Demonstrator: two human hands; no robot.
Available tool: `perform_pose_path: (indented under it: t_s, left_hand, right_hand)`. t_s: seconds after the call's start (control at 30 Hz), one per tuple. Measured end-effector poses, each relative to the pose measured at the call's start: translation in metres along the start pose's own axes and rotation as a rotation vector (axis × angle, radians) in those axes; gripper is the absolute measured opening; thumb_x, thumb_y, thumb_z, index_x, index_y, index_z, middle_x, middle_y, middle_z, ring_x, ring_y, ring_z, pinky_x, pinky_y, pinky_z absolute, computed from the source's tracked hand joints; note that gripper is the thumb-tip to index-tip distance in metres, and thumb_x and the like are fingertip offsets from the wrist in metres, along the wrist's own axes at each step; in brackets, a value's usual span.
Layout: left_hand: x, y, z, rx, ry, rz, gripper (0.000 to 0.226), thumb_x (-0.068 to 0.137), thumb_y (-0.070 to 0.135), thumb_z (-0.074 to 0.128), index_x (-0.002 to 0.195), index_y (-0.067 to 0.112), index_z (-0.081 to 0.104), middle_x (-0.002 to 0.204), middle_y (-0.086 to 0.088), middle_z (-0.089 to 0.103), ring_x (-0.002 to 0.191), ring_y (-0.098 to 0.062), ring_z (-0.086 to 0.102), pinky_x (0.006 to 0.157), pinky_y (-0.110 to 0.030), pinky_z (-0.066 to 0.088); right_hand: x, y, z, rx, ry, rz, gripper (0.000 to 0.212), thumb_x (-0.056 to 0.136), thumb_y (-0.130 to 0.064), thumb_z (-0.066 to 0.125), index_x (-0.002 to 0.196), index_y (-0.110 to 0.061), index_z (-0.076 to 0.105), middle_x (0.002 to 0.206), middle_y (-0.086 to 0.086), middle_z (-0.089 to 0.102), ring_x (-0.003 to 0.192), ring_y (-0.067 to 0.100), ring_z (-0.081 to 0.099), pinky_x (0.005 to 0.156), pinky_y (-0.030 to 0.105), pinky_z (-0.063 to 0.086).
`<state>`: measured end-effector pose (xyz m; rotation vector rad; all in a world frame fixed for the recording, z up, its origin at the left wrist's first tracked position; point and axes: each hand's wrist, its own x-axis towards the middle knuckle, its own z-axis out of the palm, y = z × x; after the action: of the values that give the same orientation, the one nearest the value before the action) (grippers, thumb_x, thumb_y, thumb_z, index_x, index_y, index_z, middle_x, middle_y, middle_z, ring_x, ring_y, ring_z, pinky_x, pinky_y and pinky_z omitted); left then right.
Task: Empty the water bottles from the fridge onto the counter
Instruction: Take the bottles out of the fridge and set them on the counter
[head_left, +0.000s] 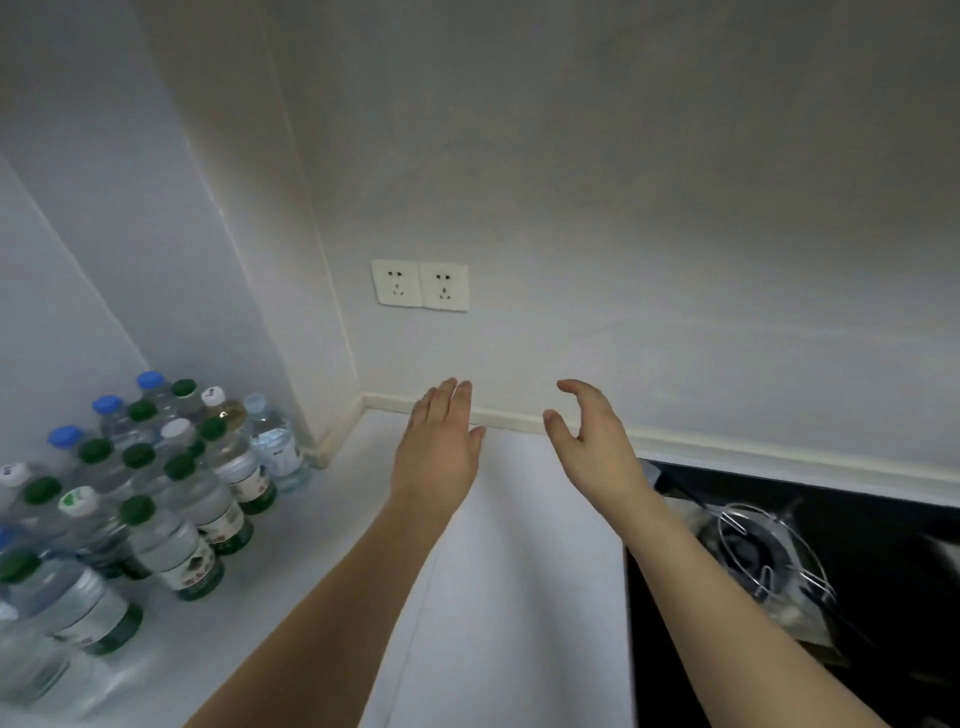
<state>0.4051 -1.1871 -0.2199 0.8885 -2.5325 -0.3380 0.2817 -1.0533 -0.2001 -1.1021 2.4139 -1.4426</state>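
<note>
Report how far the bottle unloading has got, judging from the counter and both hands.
Done: a large cluster of water bottles already stands upright on the counter at the left, by the corner wall. In hand: nothing; the left hand and right hand hover over the counter holding nothing. Left: cannot tell, as the fridge is out of view.

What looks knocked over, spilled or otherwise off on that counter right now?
Nothing stands out. The water bottles stand upright in a tight cluster at the left of the counter, with no visible spill. The left hand and right hand hover empty above it.
</note>
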Motion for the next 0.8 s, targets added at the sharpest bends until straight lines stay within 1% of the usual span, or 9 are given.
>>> perform_pose_path:
  t_s: [0.17, 0.3, 0.33, 0.4, 0.47, 0.53, 0.63, 0.67, 0.8]
  left_hand:
    - [0.012, 0.065, 0.025, -0.039, -0.059, 0.142, 0.056, 0.102, 0.031, 0.045, 0.153, 0.015, 0.027, 0.159, -0.003, 0.027, 0.147, -0.020, 0.021, 0.120, -0.034, 0.023]
    - [0.016, 0.129, 0.047, -0.070, -0.126, 0.306, 0.055, 0.103, 0.029, 0.044, 0.152, 0.012, 0.028, 0.159, -0.005, 0.027, 0.147, -0.023, 0.022, 0.121, -0.033, 0.020]
    - [0.016, 0.146, 0.053, -0.075, -0.140, 0.351, 0.054, 0.103, 0.029, 0.044, 0.152, 0.012, 0.028, 0.159, -0.006, 0.027, 0.147, -0.024, 0.022, 0.120, -0.033, 0.019]
    - [0.014, 0.171, 0.059, -0.087, -0.159, 0.421, 0.054, 0.103, 0.028, 0.044, 0.152, 0.011, 0.029, 0.158, -0.006, 0.027, 0.146, -0.025, 0.023, 0.120, -0.033, 0.018]
    - [0.011, 0.200, 0.070, -0.100, -0.182, 0.498, 0.053, 0.103, 0.027, 0.044, 0.151, 0.011, 0.029, 0.158, -0.007, 0.028, 0.145, -0.026, 0.024, 0.120, -0.033, 0.019]
    - [0.005, 0.225, 0.077, -0.119, -0.208, 0.563, 0.053, 0.103, 0.028, 0.043, 0.151, 0.011, 0.030, 0.158, -0.007, 0.028, 0.145, -0.026, 0.024, 0.120, -0.034, 0.020]
    - [-0.005, 0.264, 0.087, -0.139, -0.256, 0.666, 0.053, 0.103, 0.029, 0.043, 0.151, 0.011, 0.029, 0.159, -0.007, 0.027, 0.146, -0.025, 0.023, 0.121, -0.035, 0.020]
    - [-0.009, 0.276, 0.090, -0.145, -0.264, 0.702, 0.053, 0.103, 0.030, 0.042, 0.151, 0.011, 0.029, 0.159, -0.007, 0.027, 0.146, -0.025, 0.023, 0.121, -0.035, 0.020]
    - [-0.022, 0.320, 0.099, -0.193, -0.284, 0.836, 0.052, 0.103, 0.030, 0.043, 0.150, 0.011, 0.031, 0.157, -0.007, 0.030, 0.146, -0.024, 0.024, 0.121, -0.034, 0.020]
  right_hand:
    - [-0.015, 0.026, -0.062, -0.043, 0.115, 0.074, 0.043, 0.097, -0.024, 0.051, 0.138, -0.016, 0.044, 0.141, -0.005, 0.045, 0.125, 0.014, 0.048, 0.093, 0.020, 0.036]
    - [-0.040, 0.052, -0.119, -0.081, 0.237, 0.154, 0.043, 0.098, -0.025, 0.051, 0.139, -0.017, 0.043, 0.142, -0.004, 0.044, 0.125, 0.014, 0.047, 0.105, 0.030, 0.039]
    - [-0.048, 0.058, -0.133, -0.091, 0.265, 0.179, 0.043, 0.098, -0.026, 0.050, 0.139, -0.018, 0.042, 0.142, -0.005, 0.044, 0.122, 0.013, 0.050, 0.102, 0.029, 0.040]
    - [-0.061, 0.067, -0.153, -0.113, 0.307, 0.224, 0.043, 0.098, -0.027, 0.050, 0.140, -0.020, 0.042, 0.141, -0.006, 0.044, 0.101, 0.006, 0.058, 0.089, 0.023, 0.041]
    - [-0.077, 0.076, -0.175, -0.129, 0.360, 0.278, 0.044, 0.098, -0.027, 0.051, 0.140, -0.020, 0.042, 0.139, -0.008, 0.044, 0.084, -0.004, 0.055, 0.083, 0.019, 0.036]
    - [-0.092, 0.085, -0.194, -0.161, 0.405, 0.318, 0.045, 0.097, -0.027, 0.051, 0.140, -0.019, 0.042, 0.139, -0.008, 0.044, 0.092, -0.005, 0.052, 0.087, 0.018, 0.033]
    - [-0.117, 0.099, -0.222, -0.221, 0.492, 0.370, 0.046, 0.096, -0.027, 0.052, 0.140, -0.017, 0.042, 0.142, -0.002, 0.045, 0.125, 0.010, 0.045, 0.097, 0.022, 0.033]
    - [-0.125, 0.102, -0.231, -0.236, 0.514, 0.391, 0.046, 0.096, -0.027, 0.052, 0.140, -0.016, 0.042, 0.142, -0.002, 0.045, 0.130, 0.013, 0.043, 0.099, 0.022, 0.033]
    - [-0.155, 0.111, -0.259, -0.287, 0.608, 0.463, 0.046, 0.097, -0.025, 0.051, 0.141, -0.016, 0.041, 0.143, -0.002, 0.046, 0.132, 0.012, 0.042, 0.098, 0.021, 0.031]
